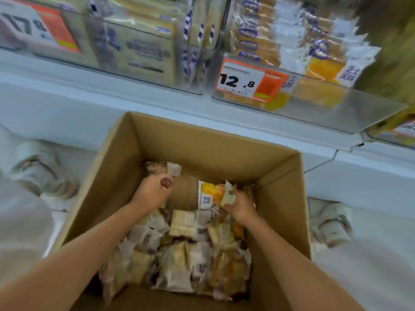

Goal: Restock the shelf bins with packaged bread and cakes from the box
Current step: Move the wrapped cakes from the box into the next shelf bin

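An open cardboard box point(125, 158) stands on the floor below the shelf, with several wrapped bread and cake packets point(182, 261) heaped in its near half. My left hand point(152, 191) is inside the box, closed on a clear-wrapped brown packet point(161, 168) near the far wall. My right hand point(241, 204) grips a yellow-and-white cake packet point(210, 195) at the box's right side. Above, clear shelf bins hold bread loaves point(139, 41) on the left and yellow cake packets point(292, 48) on the right.
A price tag reading 12.8 point(249, 80) hangs on the right bin's front; another tag point(38, 28) is at top left. The white shelf ledge point(89, 86) runs above the box. My shoes point(42, 173) point(332, 223) flank the box on the pale floor.
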Action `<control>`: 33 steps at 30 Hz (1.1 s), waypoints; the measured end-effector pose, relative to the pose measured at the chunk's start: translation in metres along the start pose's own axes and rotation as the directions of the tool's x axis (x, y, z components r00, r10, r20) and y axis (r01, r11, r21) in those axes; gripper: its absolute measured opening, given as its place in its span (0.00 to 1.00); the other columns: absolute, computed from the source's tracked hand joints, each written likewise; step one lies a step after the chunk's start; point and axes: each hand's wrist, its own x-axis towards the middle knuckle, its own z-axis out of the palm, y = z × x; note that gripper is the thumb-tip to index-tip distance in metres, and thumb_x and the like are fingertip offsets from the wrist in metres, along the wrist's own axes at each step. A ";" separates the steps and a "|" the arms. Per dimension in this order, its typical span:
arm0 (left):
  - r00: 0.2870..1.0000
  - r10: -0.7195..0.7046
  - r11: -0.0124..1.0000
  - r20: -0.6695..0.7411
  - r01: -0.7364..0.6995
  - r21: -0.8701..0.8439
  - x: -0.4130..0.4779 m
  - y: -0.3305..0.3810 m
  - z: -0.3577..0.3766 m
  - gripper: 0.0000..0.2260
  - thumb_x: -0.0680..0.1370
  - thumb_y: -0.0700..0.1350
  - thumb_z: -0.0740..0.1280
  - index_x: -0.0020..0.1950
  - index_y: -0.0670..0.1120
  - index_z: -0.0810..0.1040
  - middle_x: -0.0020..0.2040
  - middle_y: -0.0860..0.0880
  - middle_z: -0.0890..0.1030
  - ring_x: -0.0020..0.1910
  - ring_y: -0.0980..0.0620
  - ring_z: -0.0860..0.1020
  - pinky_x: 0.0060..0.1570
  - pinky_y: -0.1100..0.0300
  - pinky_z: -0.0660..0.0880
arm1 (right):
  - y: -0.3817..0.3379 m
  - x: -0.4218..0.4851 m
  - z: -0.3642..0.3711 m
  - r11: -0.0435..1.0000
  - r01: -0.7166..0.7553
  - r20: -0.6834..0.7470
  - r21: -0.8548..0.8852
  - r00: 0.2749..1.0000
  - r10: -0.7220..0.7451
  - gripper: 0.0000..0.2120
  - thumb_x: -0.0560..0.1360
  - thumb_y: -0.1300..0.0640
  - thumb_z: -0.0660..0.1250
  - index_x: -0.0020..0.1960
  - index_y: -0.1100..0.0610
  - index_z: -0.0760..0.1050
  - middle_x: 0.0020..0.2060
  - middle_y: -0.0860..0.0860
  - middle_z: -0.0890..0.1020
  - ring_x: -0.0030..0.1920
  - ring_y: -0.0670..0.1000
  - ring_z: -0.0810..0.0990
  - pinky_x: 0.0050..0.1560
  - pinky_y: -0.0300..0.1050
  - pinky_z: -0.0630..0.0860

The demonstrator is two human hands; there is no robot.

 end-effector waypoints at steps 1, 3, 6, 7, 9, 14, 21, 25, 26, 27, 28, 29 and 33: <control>0.999 -0.035 0.999 -0.004 0.035 -0.039 0.001 -0.011 0.003 0.03 0.76 0.38 0.70 0.47 0.44 0.79 0.41 0.46 0.79 0.39 0.52 0.76 0.34 0.73 0.68 | 0.007 0.009 0.016 1.000 -0.004 0.010 -0.021 1.000 0.004 0.27 0.75 0.52 0.70 0.71 0.58 0.68 0.71 0.57 0.68 0.70 0.56 0.66 0.67 0.43 0.66; 0.996 -0.085 0.991 -0.007 0.084 -0.108 0.003 -0.033 0.010 0.05 0.75 0.37 0.71 0.45 0.46 0.78 0.39 0.49 0.79 0.38 0.53 0.76 0.34 0.72 0.70 | 0.021 0.027 0.044 0.992 0.018 0.017 -0.124 1.000 -0.016 0.35 0.74 0.44 0.69 0.75 0.58 0.63 0.74 0.58 0.64 0.73 0.58 0.62 0.71 0.47 0.62; 0.993 -0.115 0.984 0.024 0.117 -0.133 0.004 -0.052 0.016 0.09 0.75 0.36 0.70 0.42 0.50 0.78 0.40 0.52 0.79 0.40 0.55 0.77 0.41 0.65 0.73 | 0.032 0.047 0.067 0.983 -0.003 -0.037 -0.182 0.999 -0.004 0.34 0.75 0.43 0.67 0.76 0.56 0.61 0.73 0.58 0.66 0.73 0.59 0.63 0.72 0.52 0.61; 0.994 -0.110 0.985 0.030 0.113 -0.132 0.004 -0.055 0.016 0.09 0.76 0.36 0.70 0.43 0.50 0.78 0.41 0.52 0.79 0.40 0.56 0.77 0.41 0.65 0.73 | 0.032 0.050 0.070 0.990 0.002 -0.079 -0.138 0.997 -0.013 0.30 0.76 0.45 0.67 0.74 0.56 0.65 0.71 0.58 0.70 0.71 0.60 0.67 0.70 0.53 0.65; 0.992 -0.118 0.984 0.045 0.123 -0.131 0.005 -0.054 0.016 0.07 0.76 0.36 0.69 0.45 0.48 0.79 0.41 0.53 0.79 0.41 0.58 0.76 0.42 0.65 0.73 | 0.029 0.049 0.069 0.998 0.056 -0.156 0.010 0.986 -0.053 0.21 0.78 0.49 0.66 0.69 0.55 0.73 0.65 0.56 0.77 0.66 0.60 0.74 0.65 0.53 0.71; 0.979 -0.175 0.951 0.101 0.195 -0.241 0.014 -0.040 0.021 0.08 0.77 0.41 0.70 0.55 0.49 0.78 0.54 0.47 0.79 0.56 0.47 0.78 0.59 0.50 0.75 | -0.022 0.010 0.003 0.778 0.049 0.036 0.626 0.995 -0.092 0.13 0.81 0.53 0.63 0.63 0.55 0.77 0.58 0.51 0.81 0.61 0.50 0.77 0.64 0.46 0.71; 0.954 -0.160 0.830 0.253 0.269 -0.489 -0.005 0.014 0.016 0.14 0.74 0.48 0.74 0.57 0.51 0.77 0.58 0.49 0.82 0.54 0.52 0.81 0.52 0.58 0.78 | -0.084 -0.040 -0.061 0.403 -0.229 0.359 0.886 0.889 -0.284 0.30 0.74 0.43 0.66 0.70 0.61 0.71 0.61 0.60 0.78 0.62 0.61 0.77 0.66 0.61 0.71; 0.937 -0.177 0.742 0.302 0.329 -0.585 -0.021 0.011 -0.002 0.21 0.66 0.48 0.80 0.55 0.49 0.79 0.51 0.48 0.85 0.47 0.51 0.84 0.49 0.55 0.81 | -0.092 -0.057 -0.071 0.498 -0.051 0.216 0.866 0.936 -0.279 0.18 0.76 0.50 0.68 0.59 0.63 0.77 0.50 0.57 0.83 0.49 0.55 0.83 0.52 0.48 0.80; 0.928 -0.165 0.739 0.335 0.341 -0.582 -0.025 0.009 -0.004 0.23 0.66 0.48 0.81 0.57 0.47 0.79 0.51 0.48 0.85 0.48 0.50 0.84 0.51 0.53 0.80 | -0.092 -0.060 -0.069 0.500 -0.052 0.207 0.864 0.943 -0.260 0.13 0.77 0.53 0.68 0.56 0.63 0.78 0.47 0.56 0.83 0.46 0.54 0.83 0.48 0.46 0.80; 0.929 -0.149 0.733 0.339 0.334 -0.592 -0.029 0.009 -0.006 0.22 0.67 0.46 0.80 0.59 0.46 0.79 0.52 0.47 0.85 0.49 0.50 0.84 0.53 0.52 0.80 | -0.093 -0.061 -0.066 0.489 -0.074 0.215 0.869 0.947 -0.240 0.10 0.78 0.56 0.68 0.54 0.63 0.79 0.46 0.56 0.83 0.45 0.54 0.83 0.47 0.46 0.81; 0.938 -0.147 0.728 0.313 0.317 -0.608 -0.031 0.007 -0.008 0.20 0.69 0.44 0.78 0.59 0.46 0.79 0.53 0.46 0.85 0.50 0.49 0.84 0.54 0.52 0.80 | -0.093 -0.063 -0.063 0.499 -0.083 0.220 0.863 0.950 -0.223 0.09 0.78 0.57 0.68 0.54 0.62 0.79 0.47 0.57 0.83 0.47 0.55 0.83 0.50 0.49 0.81; 0.955 -0.150 0.744 0.256 0.279 -0.607 -0.033 0.005 -0.012 0.19 0.69 0.43 0.78 0.58 0.46 0.79 0.52 0.45 0.85 0.49 0.49 0.83 0.53 0.52 0.80 | -0.093 -0.063 -0.061 0.564 -0.054 0.199 0.824 0.960 -0.198 0.10 0.77 0.56 0.69 0.55 0.61 0.79 0.49 0.56 0.83 0.52 0.57 0.82 0.55 0.53 0.79; 0.988 0.137 0.990 0.069 -0.136 -0.026 -0.030 0.017 -0.034 0.18 0.64 0.47 0.82 0.48 0.46 0.80 0.44 0.49 0.83 0.42 0.52 0.80 0.42 0.55 0.76 | -0.105 -0.074 -0.069 0.837 0.252 0.069 0.486 0.943 -0.325 0.32 0.72 0.52 0.75 0.72 0.49 0.67 0.65 0.46 0.75 0.65 0.44 0.72 0.62 0.41 0.70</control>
